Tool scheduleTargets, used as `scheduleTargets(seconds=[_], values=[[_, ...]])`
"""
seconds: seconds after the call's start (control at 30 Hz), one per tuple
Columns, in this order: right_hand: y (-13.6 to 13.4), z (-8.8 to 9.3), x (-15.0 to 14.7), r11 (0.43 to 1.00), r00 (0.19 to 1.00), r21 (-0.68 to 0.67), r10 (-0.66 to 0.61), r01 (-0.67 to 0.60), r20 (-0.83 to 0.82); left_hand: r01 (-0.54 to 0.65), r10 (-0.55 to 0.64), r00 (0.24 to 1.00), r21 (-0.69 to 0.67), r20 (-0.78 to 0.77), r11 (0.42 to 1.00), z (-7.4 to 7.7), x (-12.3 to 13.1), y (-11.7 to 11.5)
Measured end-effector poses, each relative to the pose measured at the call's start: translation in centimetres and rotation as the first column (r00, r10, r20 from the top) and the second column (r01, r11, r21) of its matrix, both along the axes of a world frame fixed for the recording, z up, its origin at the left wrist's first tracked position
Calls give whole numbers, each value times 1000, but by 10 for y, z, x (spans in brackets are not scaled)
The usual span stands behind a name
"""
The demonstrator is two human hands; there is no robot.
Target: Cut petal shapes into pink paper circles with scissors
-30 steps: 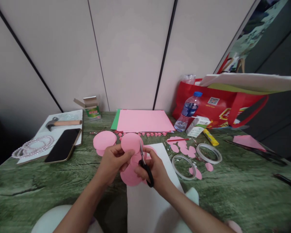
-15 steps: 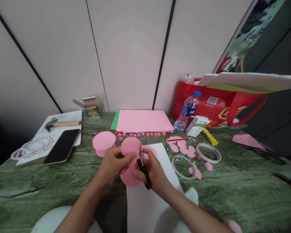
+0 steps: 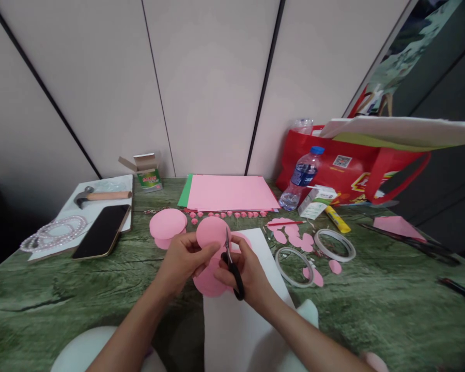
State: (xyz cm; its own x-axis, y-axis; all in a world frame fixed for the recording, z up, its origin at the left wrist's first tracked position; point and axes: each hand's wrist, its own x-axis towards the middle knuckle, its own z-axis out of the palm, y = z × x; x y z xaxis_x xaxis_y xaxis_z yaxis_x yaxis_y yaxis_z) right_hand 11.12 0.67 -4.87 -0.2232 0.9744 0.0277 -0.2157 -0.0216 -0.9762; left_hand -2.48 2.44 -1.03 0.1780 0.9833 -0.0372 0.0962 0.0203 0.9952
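We take the white sheet (image 3: 251,320) lying in front of us on the green table (image 3: 62,289) as our landmark and go from the biggest things down. Beyond its far edge lies the stack of pink paper (image 3: 230,192); well off to its right stands the red bag (image 3: 344,165) with a water bottle (image 3: 303,178) leaning in front of it. Just right of the sheet lie two tape rings (image 3: 294,266), with loose pink petals (image 3: 292,235) between and around them. Over the sheet's far left corner our left hand (image 3: 184,263) pinches the pink cut-out (image 3: 213,258), a cluster of joined circles, thumb and fingers closed on its middle. Our right hand (image 3: 248,274) grips the black-handled scissors (image 3: 232,266), blades pointing away from us and lying against the paper; we cannot tell how far they gape. The left thumb sits very near the blades, so we judge a careless snip could nick it. The thin paper could also buckle in so small a pinch, sending the cut astray. A stray elbow might sweep the petals off.
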Motion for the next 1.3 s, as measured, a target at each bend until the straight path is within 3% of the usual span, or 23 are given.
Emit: scheduleTargets(seconds=[0.27, 0.57, 0.83, 1.0, 1.13, 1.3], values=[[-1, 1, -1, 1000, 1000, 1, 3, -3, -15, -12, 12, 1000, 21, -10, 1000, -1, -1, 0], [1, -8, -1, 997, 994, -22, -65, 68, 82, -15, 14, 1000, 18, 15, 1000, 0, -3, 2], [-2, 12, -3, 992, 985, -84, -85, 98, 149, -15, 13, 997, 26, 70, 1000, 0, -3, 2], [-2, 6, -4, 998, 991, -51, -35, 42, 129, 40, -38, 986, -10, 159, 999, 0, -1, 2], [-2, -2, -3, 1000, 995, -30, 8, -5, 103, 9, -10, 995, 15, 100, 1000, 0, 0, 1], [-1, -1, -2, 1000, 1000, -4, 18, -18, 3, 25, -25, 1000, -2, 3, 1000, 0, -1, 1]])
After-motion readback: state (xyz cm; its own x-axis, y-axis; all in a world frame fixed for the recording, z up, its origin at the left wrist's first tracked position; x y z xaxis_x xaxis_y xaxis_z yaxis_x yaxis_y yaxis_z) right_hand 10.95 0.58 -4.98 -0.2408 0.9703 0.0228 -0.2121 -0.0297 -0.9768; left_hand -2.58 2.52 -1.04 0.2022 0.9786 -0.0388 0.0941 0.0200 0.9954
